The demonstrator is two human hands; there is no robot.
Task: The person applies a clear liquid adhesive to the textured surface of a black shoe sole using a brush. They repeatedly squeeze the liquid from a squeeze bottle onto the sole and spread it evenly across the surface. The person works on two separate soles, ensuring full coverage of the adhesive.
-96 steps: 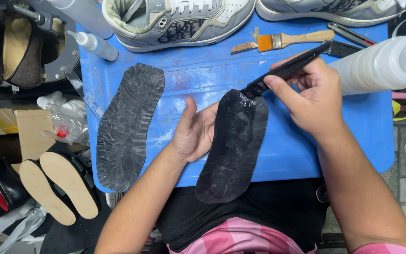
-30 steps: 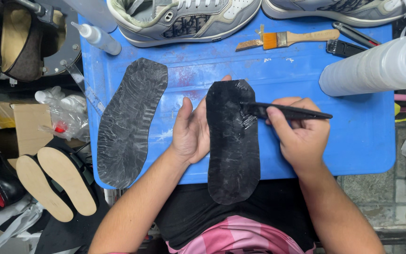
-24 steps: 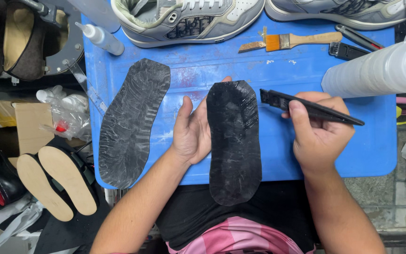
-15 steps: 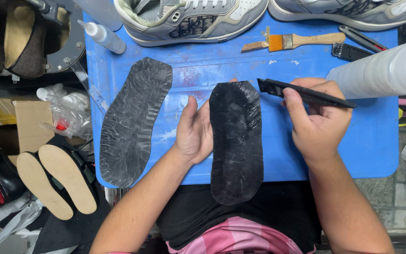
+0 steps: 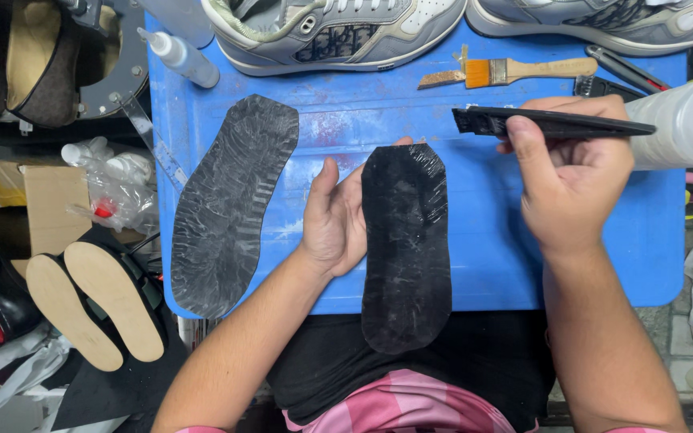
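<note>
A black rubber sole (image 5: 407, 240) lies lengthwise over the near edge of the blue work board (image 5: 643, 265), shiny with glue. My left hand (image 5: 334, 220) holds its left edge, fingers under and along it. My right hand (image 5: 571, 176) grips a flat black brush (image 5: 547, 123), lifted to the upper right of the sole, bristles pointing left. A second black sole (image 5: 230, 204) lies flat on the board to the left.
Two grey sneakers (image 5: 338, 28) (image 5: 603, 20) stand along the far edge. An orange-handled brush (image 5: 507, 72), a white bottle (image 5: 683, 120) and a small glue bottle (image 5: 182, 56) lie nearby. Tan insoles (image 5: 94, 309), a cardboard box (image 5: 46, 192) and shoes sit left of the board.
My right hand has lifted the black brush off the sole and carried it up and to the right. The left hand keeps holding the sole, which has straightened.
</note>
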